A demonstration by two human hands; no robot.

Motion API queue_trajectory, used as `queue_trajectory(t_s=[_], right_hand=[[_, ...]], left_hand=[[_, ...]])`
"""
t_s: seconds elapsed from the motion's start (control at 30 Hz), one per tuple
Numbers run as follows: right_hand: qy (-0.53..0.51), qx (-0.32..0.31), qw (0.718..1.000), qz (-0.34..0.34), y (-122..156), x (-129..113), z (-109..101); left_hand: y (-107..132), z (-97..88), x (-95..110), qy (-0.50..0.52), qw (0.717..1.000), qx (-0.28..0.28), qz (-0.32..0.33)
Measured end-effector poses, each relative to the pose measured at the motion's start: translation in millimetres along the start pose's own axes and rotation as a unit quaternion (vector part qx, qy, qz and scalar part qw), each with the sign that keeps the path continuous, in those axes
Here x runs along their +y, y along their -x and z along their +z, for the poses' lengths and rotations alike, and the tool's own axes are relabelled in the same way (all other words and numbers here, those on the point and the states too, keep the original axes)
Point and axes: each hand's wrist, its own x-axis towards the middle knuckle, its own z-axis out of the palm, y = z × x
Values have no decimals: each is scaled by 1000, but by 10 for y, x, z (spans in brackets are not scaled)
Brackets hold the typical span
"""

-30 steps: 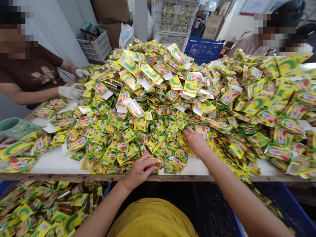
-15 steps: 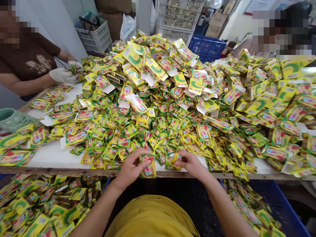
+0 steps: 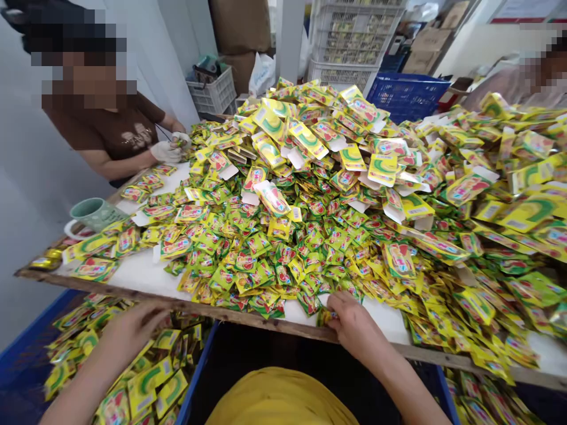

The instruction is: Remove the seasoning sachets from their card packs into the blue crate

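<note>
My left hand (image 3: 130, 324) is over a blue crate (image 3: 204, 360) of small yellow-and-green boxes, left of my body. Its fingers are stretched out and nothing shows between them. At the table's front edge, my right hand (image 3: 354, 321) is closed, with thumb and fingers pinching a small candy sachet (image 3: 325, 319). The fingers partly cover that sachet. Just beyond it lies a big heap of green and yellow sachets (image 3: 261, 245), with flat printed boxes (image 3: 272, 198) on top, several with white end flaps raised.
A person in a brown shirt (image 3: 128, 130) works at the table's left side in white gloves. A green mug (image 3: 95, 213) stands near the left corner. Another crate of packets is below the table at right. Stacked white crates (image 3: 349, 35) and a blue crate (image 3: 405, 94) stand behind.
My left hand has moved from the table edge down and left over the crate, and the box it held is gone from it. My right hand stays by the edge. The view has turned left.
</note>
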Motion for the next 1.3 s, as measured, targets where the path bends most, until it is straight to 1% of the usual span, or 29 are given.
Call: queue_trajectory(t_s=[0.07, 0.1, 0.13, 0.17, 0.2, 0.23, 0.3, 0.33, 0.37, 0.4, 0.47, 0.5, 0.53, 0.57, 0.6, 0.63, 0.67, 0.7, 0.73, 0.77, 0.8, 0.87, 0.9, 0.93, 1.0, 1.1, 1.17, 1.23, 1.3], right_hand=[[-8, 3, 1000, -19, 37, -45, -9], [-7, 7, 1000, -24, 53, -55, -14], [-4, 16, 1000, -25, 70, -54, -21], [-4, 28, 999, -24, 88, -42, -28], [-10, 44, 999, -21, 110, -18, -37], [-29, 66, 997, -18, 136, 17, -46], [-109, 136, 985, 7, 204, 112, -68], [-166, 177, 969, 36, 242, 167, -83], [-231, 217, 945, 73, 277, 221, -101], [-298, 253, 913, 113, 306, 269, -127], [-410, 304, 844, 168, 324, 326, -201], [-449, 320, 816, 172, 307, 327, -250], [-477, 334, 796, 165, 272, 308, -304], [-494, 345, 784, 151, 218, 268, -358], [-502, 354, 777, 134, 150, 210, -406], [-507, 360, 775, 116, 72, 140, -443], [-507, 359, 777, 100, -9, 64, -462], [-500, 352, 787, 86, -87, -10, -461], [-484, 342, 802, 76, -157, -74, -439], [-456, 330, 824, 68, -212, -125, -398], [-414, 316, 852, 59, -252, -159, -345], [-307, 281, 909, 30, -281, -184, -232], [-256, 262, 930, 11, -277, -184, -190], [-213, 241, 947, -8, -265, -181, -168], [-148, 191, 970, -37, -238, -192, -187], [-57, 100, 992, -52, -235, -265, -319], [-5, 50, 997, -60, -255, -317, -397], [6, 43, 998, -56, -272, -335, -426], [-25, 77, 996, -39, -279, -312, -411]], left_hand=[[-406, 13, 845, 72, 991, 47, 103], [-650, 78, 1257, 123, 982, 67, 123], [-906, 175, 1627, 175, 974, 74, 121], [-1162, 293, 1940, 222, 967, 78, 102], [-1406, 420, 2190, 244, 962, 100, 64], [-1628, 541, 2380, 247, 960, 127, 33], [-1973, 732, 2611, 261, 944, 199, -11], [-2082, 790, 2671, 271, 936, 224, -19], [-2141, 823, 2708, 284, 929, 238, -18], [-2149, 835, 2729, 296, 925, 240, -13], [-2005, 822, 2743, 306, 920, 241, 31], [-1858, 813, 2742, 303, 917, 252, 66], [-1671, 815, 2737, 298, 912, 260, 108], [-1453, 835, 2728, 290, 911, 252, 151], [-1218, 877, 2712, 283, 912, 227, 191], [-980, 944, 2690, 278, 920, 173, 218], [-755, 1034, 2660, 279, 928, 99, 225], [-555, 1142, 2622, 286, 933, 30, 218], [-389, 1260, 2578, 300, 933, -25, 198], [-264, 1379, 2530, 324, 929, -64, 169], [-177, 1488, 2479, 352, 921, -88, 138], [-102, 1653, 2387, 416, 899, -113, 76], [-97, 1701, 2352, 444, 886, -121, 53], [-104, 1728, 2326, 465, 875, -130, 37], [-125, 1736, 2307, 487, 862, -141, 26], [-134, 1709, 2328, 488, 858, -151, 50], [-125, 1698, 2337, 480, 861, -153, 73], [-112, 1688, 2323, 471, 864, -152, 92], [-99, 1668, 2294, 463, 867, -155, 101]])
